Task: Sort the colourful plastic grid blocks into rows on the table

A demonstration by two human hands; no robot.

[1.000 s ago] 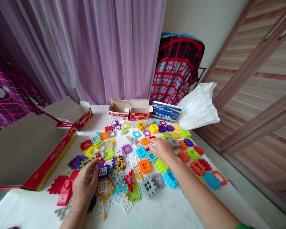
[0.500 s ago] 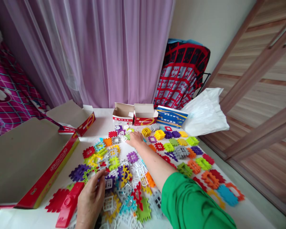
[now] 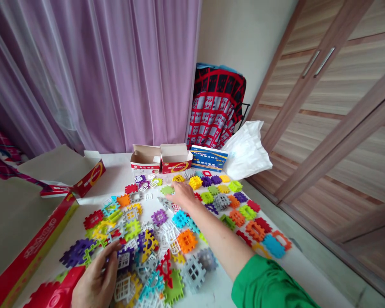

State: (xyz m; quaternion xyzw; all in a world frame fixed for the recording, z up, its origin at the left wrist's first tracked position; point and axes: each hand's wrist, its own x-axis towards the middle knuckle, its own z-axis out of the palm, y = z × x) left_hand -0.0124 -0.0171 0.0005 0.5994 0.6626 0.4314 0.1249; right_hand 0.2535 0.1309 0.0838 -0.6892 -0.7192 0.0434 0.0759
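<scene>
Colourful interlocking plastic pieces cover the white table. My left hand (image 3: 96, 278) is at the lower left, fingers curled together beside a red plastic part (image 3: 64, 291) and the near pile; whether it grips anything is hidden. Stretched out to the far middle, my right hand (image 3: 182, 193) has its fingers pointing down beside a light green piece (image 3: 167, 190) and a yellow round piece (image 3: 179, 179); its fingertips are too small to make out. A purple window piece (image 3: 159, 217) and an orange square piece (image 3: 187, 241) lie among white window frames (image 3: 168, 234).
Two small open boxes (image 3: 146, 166) and a blue box (image 3: 209, 160) line the far edge, with a white bag (image 3: 248, 152) at their right. Larger open boxes (image 3: 48, 231) stand at the left. Rows of pieces, including a blue one (image 3: 273, 246), fill the right side.
The view has turned to the right, so the scene sits further left. My right hand has moved slightly right from the small white and green pieces at the far middle. My left hand stays near the red part.
</scene>
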